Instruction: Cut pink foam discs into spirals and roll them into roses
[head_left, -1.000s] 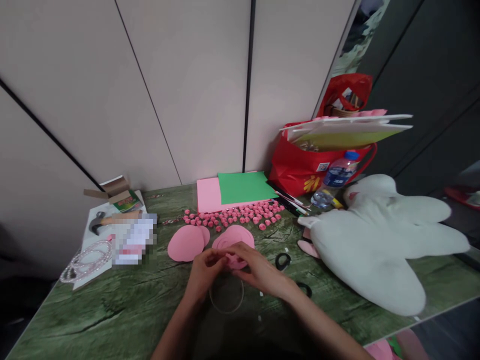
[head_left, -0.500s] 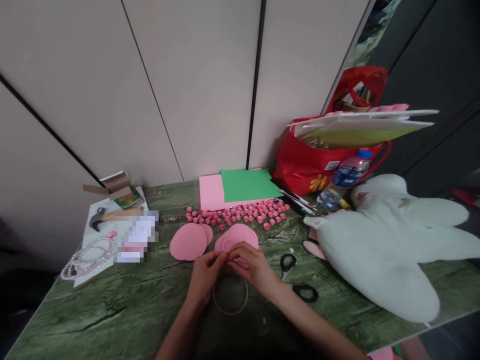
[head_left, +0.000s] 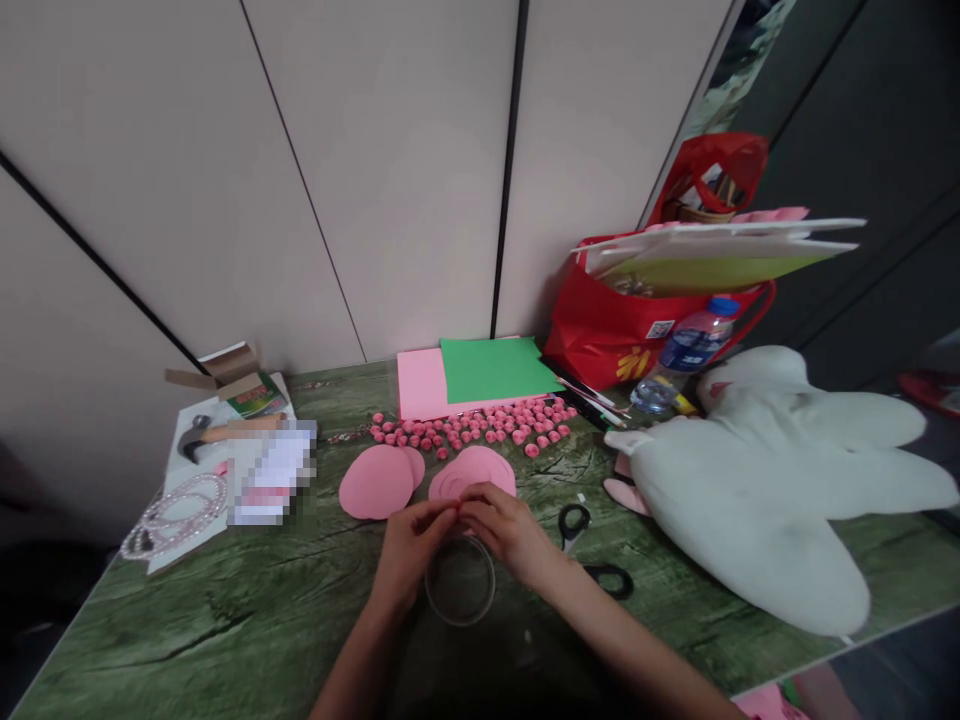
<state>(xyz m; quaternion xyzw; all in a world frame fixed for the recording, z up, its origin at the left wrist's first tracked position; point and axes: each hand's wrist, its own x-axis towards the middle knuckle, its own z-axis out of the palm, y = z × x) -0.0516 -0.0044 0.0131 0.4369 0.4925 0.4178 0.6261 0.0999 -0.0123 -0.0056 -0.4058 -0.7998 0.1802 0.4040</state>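
Note:
My left hand (head_left: 407, 548) and my right hand (head_left: 513, 532) meet above the table with thumbs and fingers pinched. Between the fingertips is a small piece of pink paper (head_left: 459, 508), mostly hidden by the fingers. Just in front of them lies a clear ring-like round thing (head_left: 460, 624), which could be a tape roll or a shallow dish. Scalloped pink paper shapes (head_left: 377, 483) lie beyond my left hand, and spiral-cut pink paper (head_left: 486, 468) lies partly behind my right fingers. Farther back, many small rolled pink paper flowers (head_left: 491, 424) are spread in a band.
Black-handled scissors (head_left: 613, 580) lie right of my right forearm. A white plush toy (head_left: 750, 510), a water bottle (head_left: 686, 350) and a red bag (head_left: 600, 320) occupy the right side. Green paper (head_left: 499, 370) lies at the back; a hammer (head_left: 196, 438) and bead strings (head_left: 176, 510) are left.
My right fingers have shifted slightly and closed in around the pink paper, so less of it shows. The left hand keeps almost the same place. The view has moved slightly.

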